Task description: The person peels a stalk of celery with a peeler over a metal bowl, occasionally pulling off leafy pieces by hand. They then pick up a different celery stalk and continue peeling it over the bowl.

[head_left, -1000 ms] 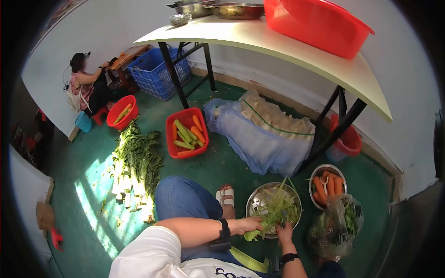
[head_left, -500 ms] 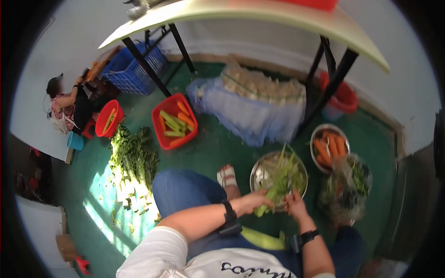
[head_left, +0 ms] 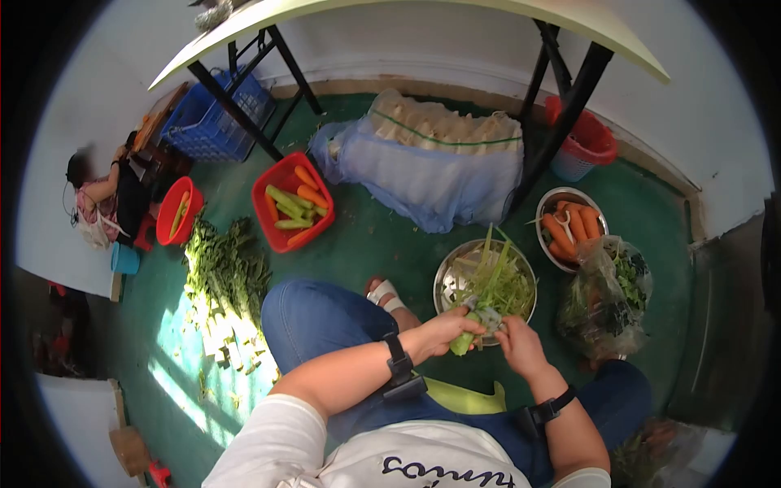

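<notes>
My left hand [head_left: 447,332] is closed around a pale green celtuce stalk [head_left: 461,345], its lower end sticking out below the fingers. Beside it, my right hand [head_left: 523,345] is curled with its fingertips pressed together at the stalk's far end. A small greyish thing shows between the hands, too blurred to name. Both hands are over the near rim of a round metal bowl [head_left: 439,281], which holds long green peel strips [head_left: 508,281].
Right of the bowl stand a metal bowl of carrots [head_left: 582,228] and a plastic bag of greens [head_left: 606,301]. Leafy stalks [head_left: 228,285] lie left. A red basket [head_left: 260,199], a netted sack [head_left: 439,175] and table legs [head_left: 561,122] stand ahead. A person [head_left: 102,199] sits far left.
My hands have come closer together, and the stalk is now more covered by my fingers. My left hand has moved slightly up. The whole view has shifted a little.
</notes>
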Motion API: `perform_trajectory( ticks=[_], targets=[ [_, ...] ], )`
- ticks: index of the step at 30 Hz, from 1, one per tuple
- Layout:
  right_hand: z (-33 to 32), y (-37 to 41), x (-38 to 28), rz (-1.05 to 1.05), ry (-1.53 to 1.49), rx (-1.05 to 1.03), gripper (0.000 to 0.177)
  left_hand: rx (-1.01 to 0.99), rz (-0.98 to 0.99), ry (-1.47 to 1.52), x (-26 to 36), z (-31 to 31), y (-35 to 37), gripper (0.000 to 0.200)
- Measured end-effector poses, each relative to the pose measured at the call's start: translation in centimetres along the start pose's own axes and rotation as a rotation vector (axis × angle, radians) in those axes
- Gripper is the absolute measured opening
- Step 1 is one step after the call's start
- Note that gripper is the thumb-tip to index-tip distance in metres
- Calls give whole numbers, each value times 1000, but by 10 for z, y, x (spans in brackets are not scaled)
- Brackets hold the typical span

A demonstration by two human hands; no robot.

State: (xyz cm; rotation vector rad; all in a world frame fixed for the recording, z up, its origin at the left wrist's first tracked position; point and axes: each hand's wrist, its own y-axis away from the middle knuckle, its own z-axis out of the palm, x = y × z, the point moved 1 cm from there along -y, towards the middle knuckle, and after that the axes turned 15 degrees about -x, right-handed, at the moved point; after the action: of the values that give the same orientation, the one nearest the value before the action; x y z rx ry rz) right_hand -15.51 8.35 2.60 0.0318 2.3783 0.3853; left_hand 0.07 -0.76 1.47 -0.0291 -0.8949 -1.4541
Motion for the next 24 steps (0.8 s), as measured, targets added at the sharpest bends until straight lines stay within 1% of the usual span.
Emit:
perform_trajectory(
  ticks=[1, 2, 3, 5, 7, 10, 11, 13, 14, 15, 17, 19, 23, 24],
  targets=[
    [5, -4, 3, -21, 33, -49, 24, -8, -5, -15, 1, -2, 0, 31],
    [9, -8, 6, -108, 7, -31, 21, -55, -20, -27, 0, -3, 1, 30],
    [11, -12, 11, -99, -1, -22, 21, -100, -35, -37, -1, -5, 2, 29],
    [14, -18, 20, -39, 8, -72, 17, -119, -73, -34, -3, -7, 9, 28],
    [15, -21, 26, -55, -15, -45, 14, -194, -59, -18, -1, -5, 13, 29],
    [23, -28, 44, -71, 8, -11, 15, -224, -105, -3, 0, -8, 16, 34],
    [23, -28, 49, -54, 1, -9, 15, -239, -112, 7, 0, -7, 18, 37],
    [19, -31, 62, 146, -36, -72, 16, -273, -142, 27, -1, -7, 21, 38],
    [24, -32, 76, 101, -20, 37, 17, -298, -156, 45, -2, -7, 23, 39],
    [23, -34, 83, 114, -24, 47, 17, -307, -168, 39, 1, -5, 25, 39],
    [24, -35, 98, 223, -39, 21, 17, -281, -191, 138, 2, -1, 31, 40],
    [30, -35, 109, 242, -51, 13, 18, -288, -210, 172, 2, -5, 31, 39],
    [33, -37, 102, 329, -109, 30, 20, -274, -220, 278, -1, -15, 24, 38],
    [34, -37, 98, 357, -133, 36, 20, -232, -202, 265, -3, -16, 21, 37]
  ],
)
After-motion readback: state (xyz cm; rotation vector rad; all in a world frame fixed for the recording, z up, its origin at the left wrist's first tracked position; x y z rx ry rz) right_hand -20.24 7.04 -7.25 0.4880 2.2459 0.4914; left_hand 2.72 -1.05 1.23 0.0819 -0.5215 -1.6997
